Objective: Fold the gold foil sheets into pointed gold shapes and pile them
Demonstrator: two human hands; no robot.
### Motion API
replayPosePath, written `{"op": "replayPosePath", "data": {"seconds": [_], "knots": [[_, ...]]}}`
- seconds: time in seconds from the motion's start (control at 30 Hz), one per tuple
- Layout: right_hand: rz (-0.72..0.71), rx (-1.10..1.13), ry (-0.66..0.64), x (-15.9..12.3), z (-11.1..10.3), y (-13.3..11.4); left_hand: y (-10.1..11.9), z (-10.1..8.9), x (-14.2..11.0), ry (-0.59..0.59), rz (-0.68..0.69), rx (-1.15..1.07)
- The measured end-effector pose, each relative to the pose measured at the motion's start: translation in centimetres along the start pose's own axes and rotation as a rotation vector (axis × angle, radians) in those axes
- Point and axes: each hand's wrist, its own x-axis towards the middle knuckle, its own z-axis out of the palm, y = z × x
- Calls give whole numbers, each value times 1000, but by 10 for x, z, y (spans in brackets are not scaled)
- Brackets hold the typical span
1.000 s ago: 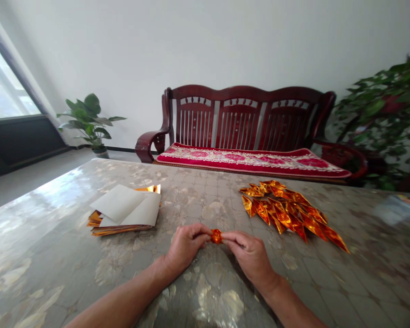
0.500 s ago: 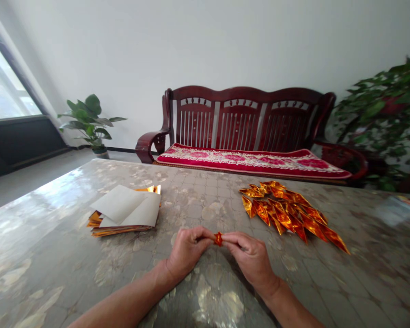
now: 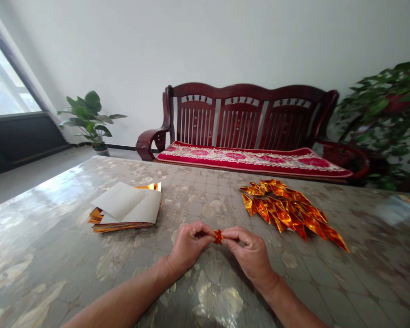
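Between my two hands is a small piece of folded orange-gold foil paper [image 3: 218,236], its middle showing and its ends covered by my fingers. My left hand [image 3: 191,243] pinches its left end between thumb and fingers. On the other end, my right hand [image 3: 248,250] has a like pinch. To the right, several folded gold foil paper pieces [image 3: 290,212] with pointed ends lie in overlapping rows. A stack of foil paper sheets [image 3: 126,205] lies on the left, pale side up on top, with gold edges showing.
The table [image 3: 205,196] has a glossy flowered cover. Beyond it stands a dark red wooden bench [image 3: 242,116] with a red patterned cushion. A clear plastic bag [image 3: 396,209] lies at the right. Potted plants [image 3: 92,118] stand on both sides.
My hands stay pinched on the folded foil paper, and its middle looks slightly more spread. The view has shifted a little.
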Motion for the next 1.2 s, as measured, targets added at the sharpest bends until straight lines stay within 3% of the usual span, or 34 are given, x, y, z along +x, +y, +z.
{"op": "replayPosePath", "data": {"seconds": [0.6, 0.97, 1.2], "knots": [[203, 113, 40, -3, 8, -2, -1, 1, 2, 51, -55, -101], [50, 127, 13, -5, 6, -6, -2, 1, -5, 20, 8, -81], [-37, 73, 20, -3, 7, -10, 0, 0, -5, 36, 104, 57]]}}
